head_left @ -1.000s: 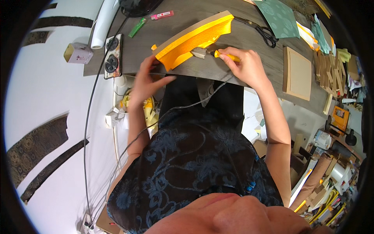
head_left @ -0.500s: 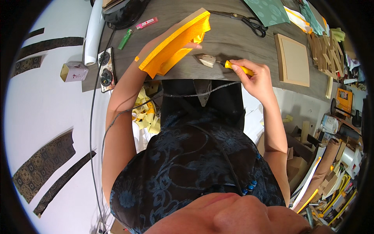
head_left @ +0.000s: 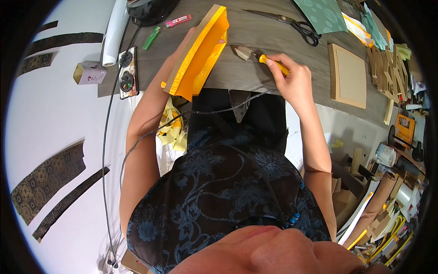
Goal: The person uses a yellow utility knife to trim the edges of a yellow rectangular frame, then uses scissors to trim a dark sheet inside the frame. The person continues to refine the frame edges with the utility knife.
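Tilted up since the earlier frame, orange fabric-covered frame (head_left: 200, 52) stands on edge on desk (head_left: 255, 73), left hand (head_left: 189, 39) mostly hidden behind it, grip unclear. Right hand (head_left: 294, 80) grips yellow-handled brush (head_left: 255, 55); best to brush steadily with the frame braced.

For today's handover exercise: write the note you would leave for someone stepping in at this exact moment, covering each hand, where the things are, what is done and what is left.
Left hand: mostly hidden behind the orange fabric-covered panel, propping it tilted on the wooden table.
Right hand: gripping a yellow-handled brush, bristles beside the panel's inner face.
Nearby: scissors, a bare board panel, green patterned fabric, yellow scraps below the table edge.
Done: the panel appears covered in orange.
Left: probably finishing the brushwork; how much remains cannot be told.
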`<state>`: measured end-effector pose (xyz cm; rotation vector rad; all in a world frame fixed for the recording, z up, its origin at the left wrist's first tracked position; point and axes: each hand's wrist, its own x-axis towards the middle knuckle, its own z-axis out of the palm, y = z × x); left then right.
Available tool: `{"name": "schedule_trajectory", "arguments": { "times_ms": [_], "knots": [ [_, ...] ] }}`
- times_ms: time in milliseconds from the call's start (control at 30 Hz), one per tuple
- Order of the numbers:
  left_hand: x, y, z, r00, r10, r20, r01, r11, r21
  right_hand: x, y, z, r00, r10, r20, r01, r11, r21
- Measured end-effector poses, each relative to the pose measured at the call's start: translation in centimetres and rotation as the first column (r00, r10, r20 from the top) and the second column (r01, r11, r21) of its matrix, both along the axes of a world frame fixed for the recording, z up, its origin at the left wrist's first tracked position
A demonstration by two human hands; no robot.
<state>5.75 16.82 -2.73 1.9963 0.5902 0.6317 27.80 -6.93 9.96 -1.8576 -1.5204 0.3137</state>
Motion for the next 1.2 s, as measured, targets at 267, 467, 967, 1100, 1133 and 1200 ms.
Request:
{"name": "schedule_trajectory", "arguments": {
  "times_ms": [267, 467, 967, 1100, 1133, 1200],
  "knots": [
    [-1.1, 1.3, -0.4, 0.998, -0.062, -0.02, 0.064, 0.98, 0.186, -0.7, 2.2, 0.3, 0.995, 0.071, 0.076, -0.066, 0.996, -0.062],
    [-1.3, 0.8, 1.8, 0.997, -0.072, -0.035, 0.075, 0.993, 0.096, -2.2, 2.5, 0.5, 0.975, 0.072, 0.208, -0.052, 0.993, -0.102],
    [-1.4, 0.8, 5.2, 0.953, -0.285, 0.101, 0.287, 0.958, -0.006, -5.8, 3.1, 0.9, 0.891, 0.069, 0.448, -0.031, 0.995, -0.091],
    [-1.5, 0.8, 5.4, 0.946, -0.292, 0.14, 0.288, 0.957, 0.045, -6.2, 3.5, 1.0, 0.882, 0.09, 0.463, -0.039, 0.992, -0.119],
    [-1.5, 0.7, 5.4, 0.944, -0.296, 0.144, 0.293, 0.955, 0.041, -6.4, 3.6, 1.0, 0.877, 0.099, 0.471, -0.042, 0.99, -0.131],
    [-1.6, 0.7, 5.3, 0.955, -0.276, 0.109, 0.27, 0.96, 0.07, -6.9, 4.0, 1.0, 0.863, 0.118, 0.491, -0.056, 0.989, -0.14]
  ]
}}
